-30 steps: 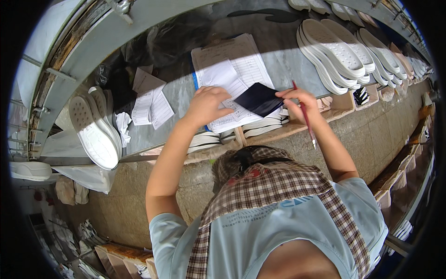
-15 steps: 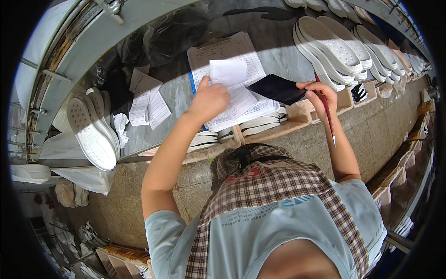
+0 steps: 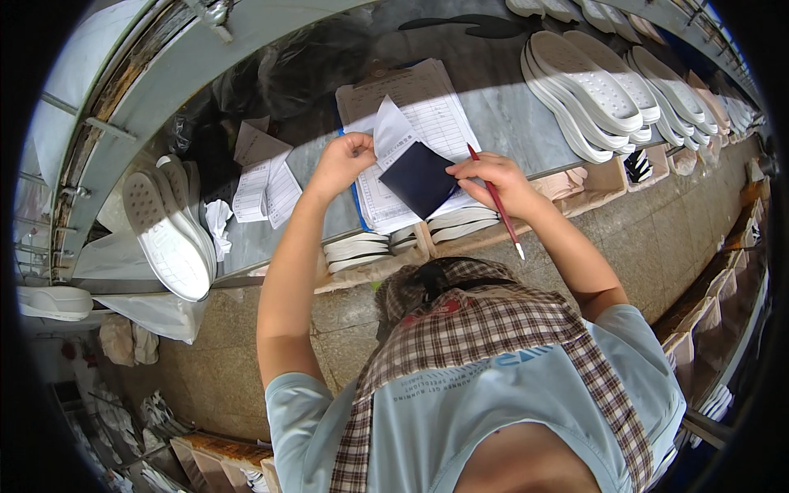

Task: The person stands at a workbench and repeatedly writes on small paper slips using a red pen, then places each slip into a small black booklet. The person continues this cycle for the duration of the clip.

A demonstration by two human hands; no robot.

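A clipboard with printed forms lies on the grey tabletop in front of me. My left hand pinches the left edge of a white paper slip, which is lifted and bent over the forms. My right hand grips the near right edge of a dark blue sheet of carbon paper between thumb and fingers. A red pen is tucked in the same hand, its white tip pointing back toward me. The carbon paper covers the lower part of the slip and some of the forms.
Printed slips and a crumpled white paper lie left of the clipboard. White shoe soles lean at the left edge; more stacked soles stand at the right. Below the table edge, bins hold soles.
My right hand has brought the carbon paper and pen leftward, over the clipboard. My left hand has shifted slightly left, and the slip is now lifted and turned up.
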